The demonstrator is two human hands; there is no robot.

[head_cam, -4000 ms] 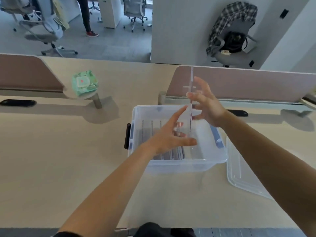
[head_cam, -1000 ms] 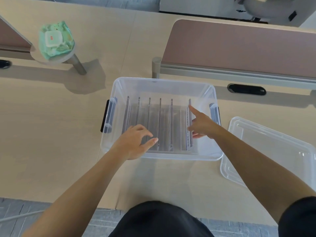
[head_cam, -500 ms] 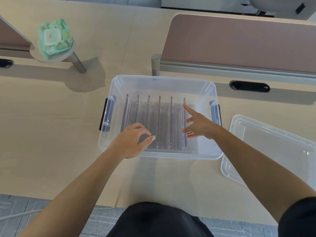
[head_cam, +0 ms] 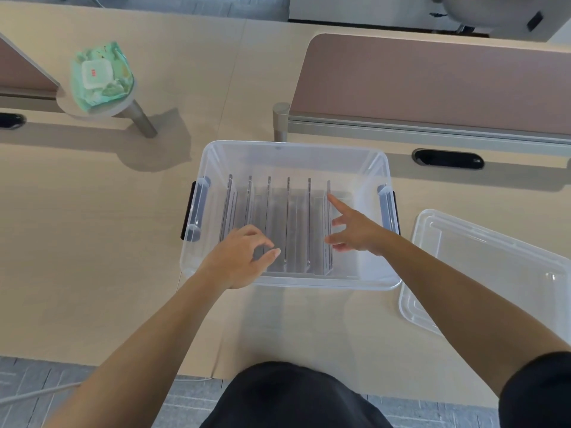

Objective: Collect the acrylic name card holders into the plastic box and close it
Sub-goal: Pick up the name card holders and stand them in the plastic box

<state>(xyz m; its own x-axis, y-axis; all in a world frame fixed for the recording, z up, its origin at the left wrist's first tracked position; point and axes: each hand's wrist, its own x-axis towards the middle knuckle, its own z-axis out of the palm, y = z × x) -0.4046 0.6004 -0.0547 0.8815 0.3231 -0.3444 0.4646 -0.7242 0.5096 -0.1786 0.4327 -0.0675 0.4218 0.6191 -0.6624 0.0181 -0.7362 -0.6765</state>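
Note:
A clear plastic box [head_cam: 296, 149] stands open on the desk in front of me. Several acrylic name card holders [head_cam: 289, 217] stand upright in a row inside it. My left hand [head_cam: 238, 261] hovers over the box's near left part, fingers loosely curled, holding nothing. My right hand [head_cam: 355, 230] reaches into the right side; its index finger points at and touches the top edge of the rightmost holder, the other fingers spread. The clear lid [head_cam: 494, 267] lies flat on the desk to the right of the box.
A pack of green wet wipes [head_cam: 100, 75] sits on a small round stand at the back left. A brown desk divider [head_cam: 432, 84] runs behind the box, with a black cable slot [head_cam: 448, 159] below it. The desk's front edge is near my body.
Four seconds ago my right hand held a holder upright above the box; it now stands in the row. Over the last second the rightmost holder shifted left toward the others under my finger.

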